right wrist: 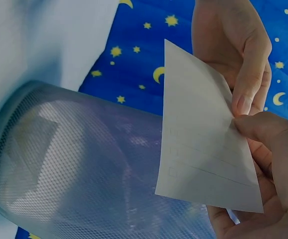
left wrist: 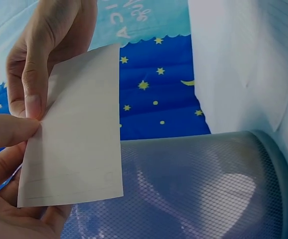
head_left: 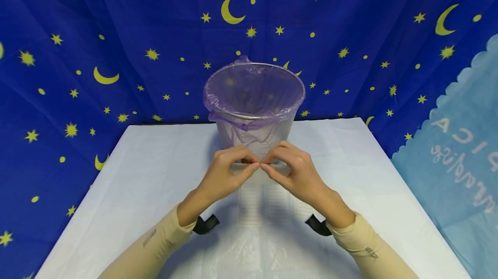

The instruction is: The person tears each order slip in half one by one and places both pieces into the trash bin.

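Note:
A small white sheet of lined paper (left wrist: 79, 129) is held upright between the two hands, its faint ruled lines and small checkboxes showing in the right wrist view. My left hand (head_left: 223, 171) pinches the top edge between thumb and fingers. Right beside it, thumbs meeting, my right hand (head_left: 297, 175) pinches the same edge. Behind the hands stands a mesh wastebasket (head_left: 253, 138), lined with a translucent purple bag (head_left: 253, 86) folded over its rim. From the head the sheet is nearly edge-on.
Several lined paper slips (head_left: 250, 205) lie on the white-covered table (head_left: 155, 175) below the hands. Black straps (head_left: 206, 224) stick out at both wrists. A blue star-and-moon cloth (head_left: 155, 24) hangs behind, with a light blue cloth (head_left: 467, 153) at the right.

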### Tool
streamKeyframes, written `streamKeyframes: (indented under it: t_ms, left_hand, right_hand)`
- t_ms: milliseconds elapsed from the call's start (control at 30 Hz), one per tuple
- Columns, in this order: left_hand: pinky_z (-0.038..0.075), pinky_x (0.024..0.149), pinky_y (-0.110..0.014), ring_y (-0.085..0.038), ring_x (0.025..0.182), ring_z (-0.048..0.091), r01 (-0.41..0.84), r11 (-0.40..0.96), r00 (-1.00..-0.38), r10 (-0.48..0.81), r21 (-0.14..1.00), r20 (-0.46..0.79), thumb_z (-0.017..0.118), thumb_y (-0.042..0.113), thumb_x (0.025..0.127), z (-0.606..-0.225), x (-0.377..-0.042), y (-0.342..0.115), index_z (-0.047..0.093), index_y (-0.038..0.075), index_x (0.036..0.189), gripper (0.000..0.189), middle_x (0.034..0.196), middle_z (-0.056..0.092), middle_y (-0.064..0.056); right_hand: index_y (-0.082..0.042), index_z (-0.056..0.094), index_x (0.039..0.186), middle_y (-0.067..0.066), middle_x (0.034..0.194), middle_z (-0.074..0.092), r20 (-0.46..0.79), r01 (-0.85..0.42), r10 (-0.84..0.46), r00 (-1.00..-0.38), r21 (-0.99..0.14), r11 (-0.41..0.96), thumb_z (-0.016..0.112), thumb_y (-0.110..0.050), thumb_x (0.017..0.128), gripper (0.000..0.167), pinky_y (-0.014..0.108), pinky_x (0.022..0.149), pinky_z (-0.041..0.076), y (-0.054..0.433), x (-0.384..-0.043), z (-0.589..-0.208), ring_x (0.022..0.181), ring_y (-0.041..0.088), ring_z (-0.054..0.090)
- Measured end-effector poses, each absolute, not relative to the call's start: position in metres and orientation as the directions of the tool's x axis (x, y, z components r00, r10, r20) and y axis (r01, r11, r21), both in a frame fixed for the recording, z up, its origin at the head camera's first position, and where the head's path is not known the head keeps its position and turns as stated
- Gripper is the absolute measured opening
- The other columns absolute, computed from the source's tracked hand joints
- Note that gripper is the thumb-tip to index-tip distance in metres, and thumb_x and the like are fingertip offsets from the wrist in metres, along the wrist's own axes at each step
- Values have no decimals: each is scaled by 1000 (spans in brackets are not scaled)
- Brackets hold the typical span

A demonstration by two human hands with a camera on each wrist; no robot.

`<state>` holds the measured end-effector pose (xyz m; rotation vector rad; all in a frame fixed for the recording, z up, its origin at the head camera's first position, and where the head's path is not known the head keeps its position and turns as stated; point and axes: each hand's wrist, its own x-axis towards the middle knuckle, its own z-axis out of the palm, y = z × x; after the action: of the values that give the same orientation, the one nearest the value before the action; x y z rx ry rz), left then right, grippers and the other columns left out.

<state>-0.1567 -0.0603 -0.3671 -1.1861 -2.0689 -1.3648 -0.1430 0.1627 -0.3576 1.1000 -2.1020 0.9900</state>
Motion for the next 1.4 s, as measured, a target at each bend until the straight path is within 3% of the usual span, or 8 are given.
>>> streamKeyframes:
  t_ms: [233, 633, 933, 1133, 1400]
  left_hand:
    - [58, 76, -29, -11, 81, 67, 825, 172, -554, 427, 538, 714, 78, 1, 92, -362, -158, -60, 77, 11, 92, 10, 85, 74, 1]
    - [56, 74, -30, -11, 79, 66, 867, 162, -490, 447, 471, 748, 78, 0, 92, -331, -167, -61, 77, 10, 92, 9, 85, 74, 0]
    - [56, 73, -29, -10, 78, 65, 864, 168, -497, 434, 474, 752, 78, 2, 92, -323, -168, -62, 77, 9, 92, 7, 86, 74, 0]
    - [56, 74, -28, -10, 79, 67, 865, 155, -493, 430, 477, 756, 78, 3, 93, -317, -168, -63, 78, 10, 93, 7, 87, 75, 0]
    - [56, 75, -29, -12, 79, 67, 881, 151, -469, 416, 449, 779, 78, 2, 93, -308, -170, -63, 77, 9, 92, 7, 86, 75, -1]
  right_hand:
    - [-13, 77, 96, -2, 92, 73, 747, -855, -437, -501, -348, 385, 82, -6, 90, 10, 25, 80, 57, 163, -143, -350, 89, 13, 68]
    - [-11, 76, 95, -1, 89, 73, 768, -872, -447, -459, -294, 390, 81, -5, 90, 9, 32, 79, 58, 162, -150, -324, 88, 14, 67]
    - [-10, 76, 93, 0, 89, 74, 784, -881, -438, -440, -281, 382, 81, -6, 90, 7, 22, 87, 53, 161, -151, -315, 90, 16, 68]
    - [-9, 77, 93, 0, 89, 74, 794, -887, -433, -427, -274, 371, 76, -15, 98, 8, 24, 88, 53, 160, -152, -311, 91, 17, 69]
    - [-8, 76, 91, -1, 87, 74, 801, -885, -427, -419, -254, 390, 77, -17, 98, 11, 27, 83, 54, 160, -153, -297, 89, 16, 68]
